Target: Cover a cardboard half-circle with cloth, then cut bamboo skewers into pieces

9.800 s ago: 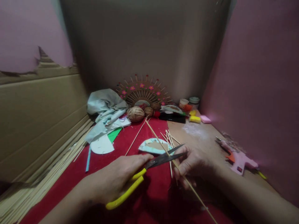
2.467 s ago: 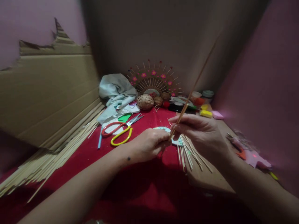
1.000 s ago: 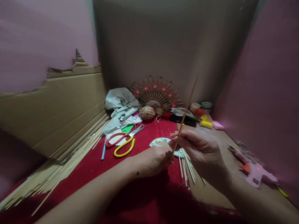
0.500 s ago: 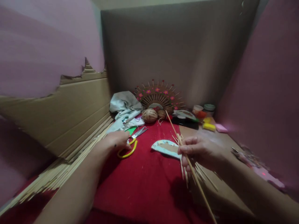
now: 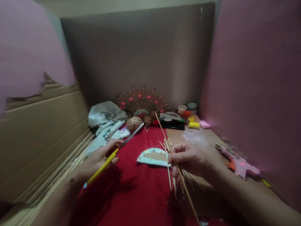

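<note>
My left hand (image 5: 105, 157) grips yellow-handled scissors (image 5: 107, 164), raised over the red cloth (image 5: 138, 185) with the blades pointing up and away to the right. Between the fingers of my right hand (image 5: 185, 158) is a long thin wooden stick (image 5: 188, 193), slanting from upper left to lower right. Several shorter sticks (image 5: 169, 177) lie below and around that hand. Just left of my right fingertips rests a half-round cardboard piece (image 5: 152, 156) edged with pale blue cloth.
A flowered stick fan (image 5: 141, 99) stands at the back behind yarn balls (image 5: 134, 123). Crumpled grey cloth (image 5: 107, 114) is at back left, above long sticks along the cardboard wall (image 5: 51, 125). A pink glue gun (image 5: 242, 164) lies right, yellow blocks (image 5: 194, 125) farther back.
My left hand has lifted the scissors off the red cloth. The view has turned to the right, bringing more of the glue gun into sight. My right hand still holds the long stick.
</note>
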Action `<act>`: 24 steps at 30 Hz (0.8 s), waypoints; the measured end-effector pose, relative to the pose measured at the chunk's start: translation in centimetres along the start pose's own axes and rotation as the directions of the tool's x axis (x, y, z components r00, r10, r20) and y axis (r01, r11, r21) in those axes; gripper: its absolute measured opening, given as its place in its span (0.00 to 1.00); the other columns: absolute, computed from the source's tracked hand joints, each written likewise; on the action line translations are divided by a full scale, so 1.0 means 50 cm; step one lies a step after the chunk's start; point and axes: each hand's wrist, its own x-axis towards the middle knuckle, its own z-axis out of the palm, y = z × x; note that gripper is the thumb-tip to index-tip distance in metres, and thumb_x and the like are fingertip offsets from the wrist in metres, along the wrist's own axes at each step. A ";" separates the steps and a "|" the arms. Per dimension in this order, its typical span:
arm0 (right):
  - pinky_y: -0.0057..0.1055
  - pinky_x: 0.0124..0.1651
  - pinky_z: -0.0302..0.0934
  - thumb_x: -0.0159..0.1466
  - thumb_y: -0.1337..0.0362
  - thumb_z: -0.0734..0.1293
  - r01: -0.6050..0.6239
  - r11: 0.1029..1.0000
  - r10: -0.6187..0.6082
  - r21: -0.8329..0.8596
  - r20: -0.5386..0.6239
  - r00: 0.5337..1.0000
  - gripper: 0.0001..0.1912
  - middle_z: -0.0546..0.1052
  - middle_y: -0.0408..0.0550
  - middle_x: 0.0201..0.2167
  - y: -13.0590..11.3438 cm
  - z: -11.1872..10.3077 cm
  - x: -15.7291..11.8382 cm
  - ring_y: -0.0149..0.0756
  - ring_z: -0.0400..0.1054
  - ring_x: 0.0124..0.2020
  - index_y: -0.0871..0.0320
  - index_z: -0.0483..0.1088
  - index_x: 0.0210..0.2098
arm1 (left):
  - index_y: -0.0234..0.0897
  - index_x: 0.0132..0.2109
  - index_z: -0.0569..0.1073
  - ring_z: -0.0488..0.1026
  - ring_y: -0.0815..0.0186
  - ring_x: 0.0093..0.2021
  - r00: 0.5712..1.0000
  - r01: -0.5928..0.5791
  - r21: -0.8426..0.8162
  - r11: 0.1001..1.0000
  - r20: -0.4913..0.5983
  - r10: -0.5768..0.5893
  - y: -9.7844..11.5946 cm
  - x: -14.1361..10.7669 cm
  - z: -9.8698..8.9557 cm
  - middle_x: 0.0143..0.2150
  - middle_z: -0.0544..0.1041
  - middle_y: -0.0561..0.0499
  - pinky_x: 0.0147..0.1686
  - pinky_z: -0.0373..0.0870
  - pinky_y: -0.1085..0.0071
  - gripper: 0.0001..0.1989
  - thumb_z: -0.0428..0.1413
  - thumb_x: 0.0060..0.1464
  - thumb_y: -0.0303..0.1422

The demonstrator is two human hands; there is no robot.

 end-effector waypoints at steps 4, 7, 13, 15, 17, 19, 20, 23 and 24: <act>0.24 0.18 0.66 0.53 0.60 0.72 0.027 0.999 -0.029 0.035 0.067 0.997 0.12 0.78 0.49 0.19 0.005 -0.003 0.001 0.34 0.72 0.17 0.65 0.72 0.28 | 0.45 0.60 0.61 0.66 0.53 0.55 0.988 -0.145 -0.040 0.989 0.054 0.147 0.060 0.001 0.041 0.58 0.69 0.48 0.54 0.64 0.63 0.22 0.49 0.59 0.39; 0.24 0.17 0.65 0.52 0.60 0.72 0.015 0.999 -0.022 0.051 0.125 0.992 0.12 0.78 0.50 0.19 0.017 -0.004 0.001 0.35 0.72 0.17 0.65 0.72 0.27 | 0.45 0.63 0.57 0.62 0.56 0.60 0.984 -0.132 -0.010 0.991 0.119 0.132 0.078 0.003 0.061 0.63 0.63 0.46 0.59 0.60 0.63 0.23 0.47 0.61 0.39; 0.26 0.21 0.68 0.54 0.62 0.70 -0.053 0.995 0.042 0.085 0.125 0.991 0.10 0.78 0.50 0.20 0.030 0.002 -0.007 0.34 0.73 0.18 0.65 0.72 0.29 | 0.46 0.64 0.54 0.63 0.59 0.60 0.970 -0.182 0.018 0.983 0.166 0.177 0.085 -0.003 0.079 0.63 0.63 0.46 0.58 0.62 0.63 0.23 0.45 0.63 0.36; 0.27 0.23 0.69 0.55 0.62 0.70 -0.073 0.994 0.056 0.086 0.184 0.981 0.10 0.79 0.52 0.21 0.033 0.001 -0.007 0.35 0.74 0.19 0.65 0.73 0.29 | 0.47 0.64 0.52 0.62 0.59 0.60 0.958 -0.239 0.012 0.971 0.167 0.234 0.090 -0.006 0.083 0.63 0.62 0.47 0.58 0.62 0.63 0.24 0.45 0.63 0.34; 0.27 0.23 0.69 0.55 0.63 0.69 -0.084 0.993 0.063 0.083 0.231 0.971 0.10 0.79 0.54 0.21 0.037 -0.001 -0.005 0.35 0.74 0.20 0.66 0.73 0.30 | 0.46 0.64 0.50 0.62 0.59 0.60 0.944 -0.291 0.009 0.957 0.163 0.286 0.094 -0.008 0.087 0.63 0.61 0.46 0.58 0.62 0.62 0.25 0.46 0.62 0.33; 0.25 0.20 0.67 0.56 0.63 0.68 -0.084 0.992 0.058 0.093 0.257 0.965 0.10 0.78 0.54 0.20 0.042 -0.002 -0.004 0.35 0.73 0.18 0.67 0.74 0.30 | 0.46 0.64 0.49 0.63 0.58 0.59 0.933 -0.326 0.002 0.945 0.164 0.322 0.096 -0.009 0.089 0.62 0.62 0.44 0.56 0.64 0.62 0.26 0.47 0.62 0.33; 0.25 0.19 0.66 0.56 0.64 0.68 -0.085 0.991 0.055 0.102 0.267 0.962 0.10 0.78 0.55 0.20 0.044 -0.003 -0.004 0.35 0.72 0.17 0.68 0.74 0.30 | 0.46 0.64 0.49 0.64 0.58 0.58 0.929 -0.334 -0.006 0.942 0.165 0.331 0.097 -0.009 0.090 0.62 0.63 0.44 0.55 0.65 0.62 0.27 0.48 0.61 0.32; 0.24 0.18 0.65 0.56 0.64 0.68 -0.105 0.987 0.068 0.121 0.281 0.957 0.11 0.78 0.55 0.19 0.048 -0.002 -0.007 0.34 0.71 0.16 0.69 0.74 0.30 | 0.48 0.65 0.49 0.67 0.59 0.56 0.922 -0.349 -0.042 0.936 0.163 0.351 0.100 -0.010 0.092 0.61 0.64 0.46 0.52 0.68 0.64 0.27 0.47 0.61 0.30; 0.24 0.18 0.65 0.56 0.64 0.68 -0.113 0.986 0.075 0.121 0.284 0.956 0.11 0.78 0.55 0.19 0.048 -0.003 -0.007 0.34 0.72 0.16 0.69 0.74 0.30 | 0.48 0.65 0.49 0.67 0.60 0.55 0.921 -0.351 -0.049 0.935 0.162 0.354 0.101 -0.010 0.092 0.61 0.64 0.46 0.52 0.67 0.64 0.27 0.47 0.61 0.29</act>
